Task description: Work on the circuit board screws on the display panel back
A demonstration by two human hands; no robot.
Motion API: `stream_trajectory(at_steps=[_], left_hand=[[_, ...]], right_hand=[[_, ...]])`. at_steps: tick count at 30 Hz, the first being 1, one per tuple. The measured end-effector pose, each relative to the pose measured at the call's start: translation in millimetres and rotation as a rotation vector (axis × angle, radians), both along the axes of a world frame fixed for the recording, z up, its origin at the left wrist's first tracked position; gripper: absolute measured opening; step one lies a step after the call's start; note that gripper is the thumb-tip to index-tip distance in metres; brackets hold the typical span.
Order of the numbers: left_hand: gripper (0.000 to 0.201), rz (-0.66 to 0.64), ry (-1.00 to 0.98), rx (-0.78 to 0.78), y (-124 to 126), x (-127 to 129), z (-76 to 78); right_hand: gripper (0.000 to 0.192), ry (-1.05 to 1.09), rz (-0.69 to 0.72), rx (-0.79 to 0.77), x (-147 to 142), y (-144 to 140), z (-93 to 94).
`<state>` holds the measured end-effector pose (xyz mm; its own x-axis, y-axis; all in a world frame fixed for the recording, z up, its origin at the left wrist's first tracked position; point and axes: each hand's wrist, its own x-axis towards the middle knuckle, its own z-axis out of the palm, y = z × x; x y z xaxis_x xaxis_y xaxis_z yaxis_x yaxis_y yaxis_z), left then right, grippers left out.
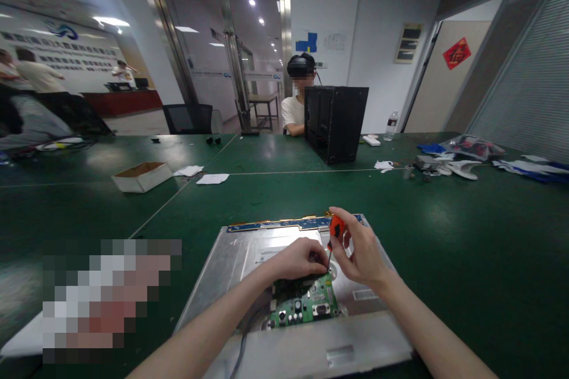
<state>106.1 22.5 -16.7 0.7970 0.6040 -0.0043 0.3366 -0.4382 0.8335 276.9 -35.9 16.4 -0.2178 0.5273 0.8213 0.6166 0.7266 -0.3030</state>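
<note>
My right hand [365, 249] grips the orange-and-black handle of a screwdriver [336, 228], held nearly upright. Its thin shaft points down at the upper right corner of a green circuit board [306, 305]. Beside the tip, my left hand [304, 257] is closed, fingertips pinched close to the shaft; what they hold, if anything, is hidden. The board is on the back of a silver metal display panel [226, 263], and my left hand covers part of its upper side. Along the panel's far edge runs a narrow blue circuit strip [267, 225]. A grey cable [242, 346] lies at the near left.
The green table [427, 237] holds an open cardboard box [142, 177], white papers [212, 179], a black computer case [338, 124] and small parts [429, 163] at the right. A water bottle [391, 125] stands farther back. A person [291, 112] sits behind the case.
</note>
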Motion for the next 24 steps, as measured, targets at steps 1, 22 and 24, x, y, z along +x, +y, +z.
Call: stream_trajectory(at_steps=[1, 22, 24], left_hand=[[0.008, -0.004, 0.0, 0.007, -0.2, -0.2, 0.8], [0.009, 0.004, 0.012, -0.004, -0.2, 0.6, 0.4], [0.009, -0.007, 0.005, -0.012, 0.1, 0.4, -0.1]], right_hand=[[0.049, 0.003, 0.0, 0.001, -0.1, -0.1, 0.3], [0.041, 0.008, -0.041, 0.024, -0.9, -0.3, 1.2], [0.044, 0.011, -0.02, 0.015, -0.5, -1.4, 2.7]])
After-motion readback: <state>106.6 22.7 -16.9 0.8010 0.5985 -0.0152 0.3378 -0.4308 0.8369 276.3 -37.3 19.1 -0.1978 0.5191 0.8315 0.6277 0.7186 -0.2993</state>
